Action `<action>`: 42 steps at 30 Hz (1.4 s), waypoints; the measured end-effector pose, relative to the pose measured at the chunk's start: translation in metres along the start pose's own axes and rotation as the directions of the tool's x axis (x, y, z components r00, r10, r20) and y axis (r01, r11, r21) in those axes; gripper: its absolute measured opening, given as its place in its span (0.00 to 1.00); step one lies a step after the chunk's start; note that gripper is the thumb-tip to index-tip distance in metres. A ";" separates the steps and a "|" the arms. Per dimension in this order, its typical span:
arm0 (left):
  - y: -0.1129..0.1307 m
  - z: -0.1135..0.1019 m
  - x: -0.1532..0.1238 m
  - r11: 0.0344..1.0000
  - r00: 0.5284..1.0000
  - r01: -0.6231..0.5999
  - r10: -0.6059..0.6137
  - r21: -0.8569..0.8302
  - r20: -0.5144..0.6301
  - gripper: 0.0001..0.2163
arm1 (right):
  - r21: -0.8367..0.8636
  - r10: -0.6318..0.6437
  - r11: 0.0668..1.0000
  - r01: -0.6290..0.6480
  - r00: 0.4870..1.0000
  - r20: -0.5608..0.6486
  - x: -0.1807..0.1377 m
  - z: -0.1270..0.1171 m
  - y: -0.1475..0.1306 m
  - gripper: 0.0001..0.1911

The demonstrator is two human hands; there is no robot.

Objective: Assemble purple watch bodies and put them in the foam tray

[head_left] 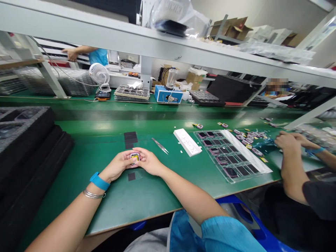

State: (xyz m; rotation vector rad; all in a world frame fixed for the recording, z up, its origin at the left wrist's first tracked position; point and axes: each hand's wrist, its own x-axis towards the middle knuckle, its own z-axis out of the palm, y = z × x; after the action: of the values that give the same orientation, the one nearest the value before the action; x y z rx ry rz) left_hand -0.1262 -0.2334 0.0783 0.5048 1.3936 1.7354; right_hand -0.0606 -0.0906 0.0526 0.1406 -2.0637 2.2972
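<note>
Between my two hands is a small pink-rimmed watch case point(134, 156) with a yellow part inside it. My left hand point(121, 165) grips its left side, the thumb reaching over the yellow part. On the other side, my right hand point(147, 162) has its fingers closed around the right and upper edge. Dark square sheets point(130, 139) lie on the green mat just behind my hands, and a single dark square point(131, 176) lies in front of them. Metal tweezers point(160, 146) rest on the mat to the right, touched by neither hand.
A white block point(187, 142) with small bits on it lies right of the tweezers. Beyond it sits a clear tray point(231, 180) with watch cases and dark squares. More cases point(248, 138) are scattered near a co-worker's hands point(288, 140). Black foam point(34, 157) is stacked at left.
</note>
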 end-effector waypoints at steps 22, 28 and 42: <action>0.008 -0.001 0.001 0.975 0.983 0.043 -0.079 -0.217 -0.163 0.22 | -0.005 0.039 0.999 -0.041 0.972 -0.232 0.006 -0.012 -0.003 0.22; 0.003 -0.006 0.004 0.999 0.981 -0.049 0.049 0.002 -0.189 0.27 | -0.072 0.018 0.996 -0.045 0.940 -0.341 0.010 -0.018 0.001 0.15; -0.006 -0.013 0.008 0.659 0.838 -0.206 0.500 0.723 -0.218 0.21 | -0.448 -0.155 0.894 0.008 0.944 -0.291 0.003 -0.013 -0.006 0.14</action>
State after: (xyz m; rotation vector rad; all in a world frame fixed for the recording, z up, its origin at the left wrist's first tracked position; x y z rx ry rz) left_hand -0.1388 -0.2343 0.0675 0.9119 2.4034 1.6382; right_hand -0.0638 -0.0767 0.0572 -0.1525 -2.2752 1.6109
